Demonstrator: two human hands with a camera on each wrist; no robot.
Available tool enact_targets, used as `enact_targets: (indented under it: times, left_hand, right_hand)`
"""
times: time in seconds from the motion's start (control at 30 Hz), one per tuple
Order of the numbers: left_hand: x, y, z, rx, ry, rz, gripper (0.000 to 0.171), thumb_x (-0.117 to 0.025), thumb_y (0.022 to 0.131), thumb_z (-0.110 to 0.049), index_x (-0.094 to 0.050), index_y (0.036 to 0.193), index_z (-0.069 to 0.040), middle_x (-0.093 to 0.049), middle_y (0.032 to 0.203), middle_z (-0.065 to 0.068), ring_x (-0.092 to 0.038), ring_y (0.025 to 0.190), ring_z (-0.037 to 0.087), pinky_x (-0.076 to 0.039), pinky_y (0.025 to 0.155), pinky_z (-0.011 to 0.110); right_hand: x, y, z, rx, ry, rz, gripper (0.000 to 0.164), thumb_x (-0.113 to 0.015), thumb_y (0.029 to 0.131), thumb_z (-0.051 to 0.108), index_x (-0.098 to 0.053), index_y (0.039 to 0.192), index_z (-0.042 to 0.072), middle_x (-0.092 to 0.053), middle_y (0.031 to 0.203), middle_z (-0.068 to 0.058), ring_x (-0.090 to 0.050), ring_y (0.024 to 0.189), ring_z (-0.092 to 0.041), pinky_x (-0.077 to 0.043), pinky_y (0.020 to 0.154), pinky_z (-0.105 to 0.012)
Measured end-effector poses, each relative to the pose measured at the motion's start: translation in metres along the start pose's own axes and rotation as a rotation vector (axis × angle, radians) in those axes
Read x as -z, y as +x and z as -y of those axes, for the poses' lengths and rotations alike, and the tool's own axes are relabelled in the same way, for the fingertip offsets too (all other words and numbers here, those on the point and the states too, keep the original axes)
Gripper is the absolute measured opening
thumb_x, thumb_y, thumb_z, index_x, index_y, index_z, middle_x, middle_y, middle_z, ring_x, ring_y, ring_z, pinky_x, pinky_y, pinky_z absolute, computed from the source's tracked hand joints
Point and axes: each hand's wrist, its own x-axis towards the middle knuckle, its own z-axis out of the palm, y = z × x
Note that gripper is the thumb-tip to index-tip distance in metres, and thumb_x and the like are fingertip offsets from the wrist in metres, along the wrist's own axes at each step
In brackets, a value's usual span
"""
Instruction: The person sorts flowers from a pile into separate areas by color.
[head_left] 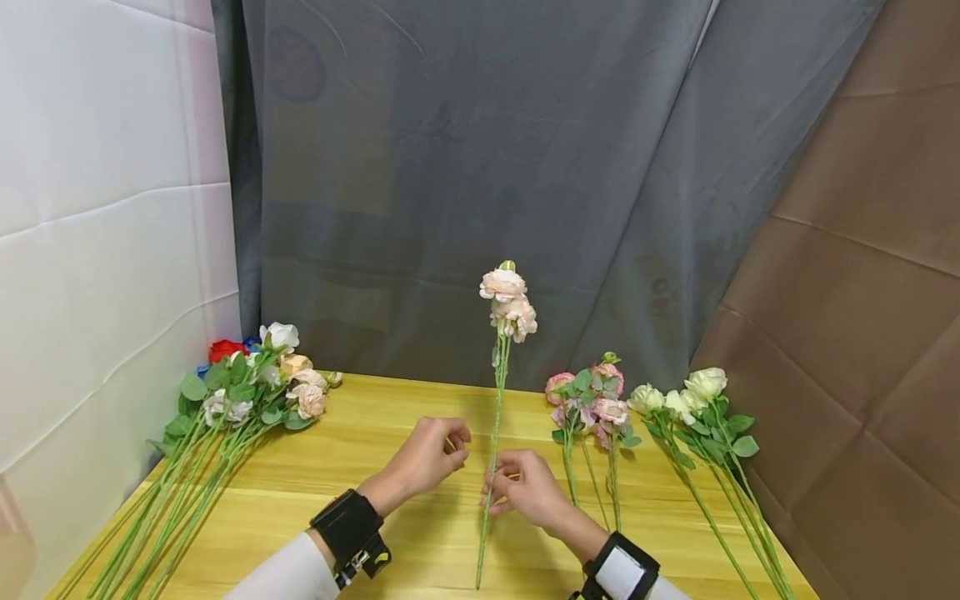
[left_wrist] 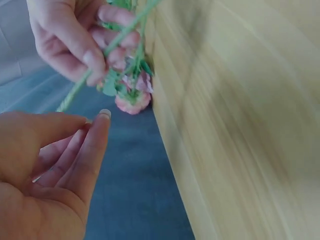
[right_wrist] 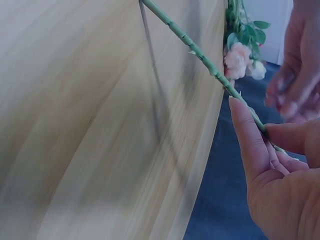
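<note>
A pale pink artificial flower with two full blooms and a bud stands nearly upright over the middle of the table. My right hand pinches its long green stem low down between thumb and fingers. Below that grip, the bare end of the stem points toward the table's front. To the left of the stem is my left hand, apart from it, fingers loosely bent and holding nothing. In the left wrist view, the left thumb and forefinger tips come close together beside the stem.
Mixed flowers in red, white, blue and peach lie along the left of the wooden table. Pink flowers lie right of centre, white roses farther right. A grey curtain hangs behind.
</note>
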Motion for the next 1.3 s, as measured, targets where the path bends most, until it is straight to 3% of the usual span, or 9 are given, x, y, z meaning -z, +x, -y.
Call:
enact_targets:
  times: [0.3, 0.63, 1.0, 1.3]
  left_hand:
    - [0.028, -0.018, 0.029, 0.045, 0.102, -0.054, 0.008, -0.072, 0.089, 0.003, -0.071, 0.096, 0.001, -0.065, 0.082, 0.001, -0.060, 0.072, 0.012, -0.050, 0.060, 0.023]
    - [0.076, -0.050, 0.058, 0.178, 0.220, -0.092, 0.008, -0.074, 0.088, 0.000, -0.071, 0.096, 0.000, -0.065, 0.080, 0.000, -0.060, 0.073, 0.011, -0.050, 0.063, 0.027]
    - [0.112, -0.085, 0.082, 0.173, 0.296, -0.142, 0.009, -0.074, 0.083, 0.001, -0.070, 0.091, 0.000, -0.067, 0.078, 0.000, -0.062, 0.072, 0.014, -0.051, 0.063, 0.031]
    - [0.144, -0.111, 0.107, 0.239, 0.417, -0.121, 0.015, -0.074, 0.083, 0.001, -0.069, 0.097, 0.005, -0.067, 0.082, 0.005, -0.064, 0.076, 0.023, -0.053, 0.067, 0.041]
  right_hand:
    - [0.024, -0.006, -0.004, 0.011, -0.049, 0.002, 0.018, -0.053, 0.103, 0.001, -0.061, 0.099, -0.014, -0.068, 0.090, -0.026, -0.071, 0.082, -0.043, -0.062, 0.071, -0.050]
    - [0.045, -0.019, -0.015, -0.067, -0.043, 0.023, 0.020, -0.052, 0.105, 0.002, -0.060, 0.099, -0.015, -0.068, 0.093, -0.026, -0.071, 0.083, -0.043, -0.062, 0.071, -0.052]
    - [0.053, -0.025, -0.025, -0.086, -0.046, 0.048, 0.018, -0.052, 0.104, 0.000, -0.058, 0.096, -0.015, -0.069, 0.089, -0.024, -0.072, 0.081, -0.043, -0.063, 0.068, -0.049]
    - [0.051, -0.031, -0.035, -0.165, -0.030, 0.074, 0.017, -0.053, 0.103, -0.001, -0.060, 0.093, -0.013, -0.071, 0.084, -0.021, -0.074, 0.074, -0.032, -0.063, 0.066, -0.044]
